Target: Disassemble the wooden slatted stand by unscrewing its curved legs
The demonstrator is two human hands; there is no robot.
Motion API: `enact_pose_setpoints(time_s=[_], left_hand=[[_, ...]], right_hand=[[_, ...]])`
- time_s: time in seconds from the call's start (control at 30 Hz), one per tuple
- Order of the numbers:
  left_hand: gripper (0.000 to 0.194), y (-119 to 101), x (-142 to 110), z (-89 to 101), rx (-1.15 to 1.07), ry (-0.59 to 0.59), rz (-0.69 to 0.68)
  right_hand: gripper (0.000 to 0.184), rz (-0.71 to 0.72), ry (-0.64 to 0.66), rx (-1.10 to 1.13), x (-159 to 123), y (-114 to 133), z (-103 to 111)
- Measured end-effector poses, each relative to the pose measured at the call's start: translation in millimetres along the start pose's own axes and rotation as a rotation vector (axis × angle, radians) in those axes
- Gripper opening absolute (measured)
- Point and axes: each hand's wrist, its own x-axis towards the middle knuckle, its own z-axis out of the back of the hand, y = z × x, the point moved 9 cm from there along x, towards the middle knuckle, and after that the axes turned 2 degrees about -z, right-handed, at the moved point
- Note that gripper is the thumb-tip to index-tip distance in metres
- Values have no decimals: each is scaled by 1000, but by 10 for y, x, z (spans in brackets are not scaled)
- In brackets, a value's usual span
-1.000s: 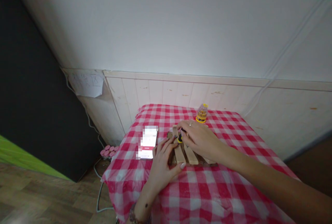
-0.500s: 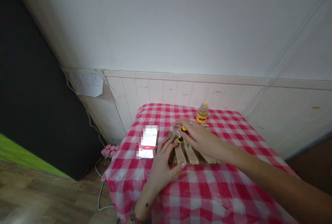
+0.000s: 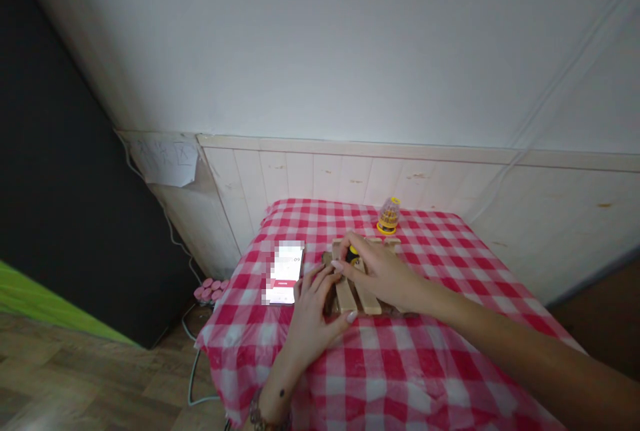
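My right hand (image 3: 383, 271) is closed around a small black-and-yellow screwdriver (image 3: 353, 255), whose handle shows between thumb and forefinger; its tip is hidden. Beneath it lie light wooden slats (image 3: 369, 298), set side by side over a brown base (image 3: 330, 306). My left hand (image 3: 315, 308) rests flat at the near left of this piece. Its fingers reach over the leftmost slat (image 3: 345, 298) and its thumb sits at that slat's near end.
A phone (image 3: 285, 274) with a lit screen lies left of my left hand. Behind the slats stands a clear-topped bit holder (image 3: 389, 216) with a yellow base. The red-and-white checked tablecloth (image 3: 410, 378) reaches the panelled wall (image 3: 300, 174). Pink round objects (image 3: 210, 290) sit lower left.
My right hand's fingers have shifted and turned around the screwdriver, so its handle is now more covered than half a second ago. My left hand stays in place.
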Motion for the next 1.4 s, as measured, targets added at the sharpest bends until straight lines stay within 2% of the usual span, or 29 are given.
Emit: enact_pose_setpoints(time_s=[0.07,0.27,0.33,0.43,0.53,0.77,0.97,1.13,1.3,1.4], left_hand=[[54,-1,1,1,-5,2,5],[49,-3,6,5,-17,13,25],[47,-1,5,5,-25,13,26],[48,1,4,11,-33,7,32],[51,-2,7,13,-36,8,39],[53,-2,7,6,-29,22,45],[62,14,4,-10,-13,34,45],[58,-10,7,7,-15,23,20],[55,0,9,7,-9,25,23],[55,6,10,-2,-14,36,30]], right_hand=[[19,-8,-29,64,54,-26,-19],[25,31,28,149,134,31,-82],[27,46,-18,8,121,61,-13],[28,6,-79,-396,101,59,102],[24,-14,-40,-633,91,39,140],[19,190,78,-365,22,67,122],[32,72,63,-142,-13,-39,137],[23,44,1,89,28,-22,92],[24,19,-56,68,81,-77,91],[24,40,-47,11,77,-94,108]])
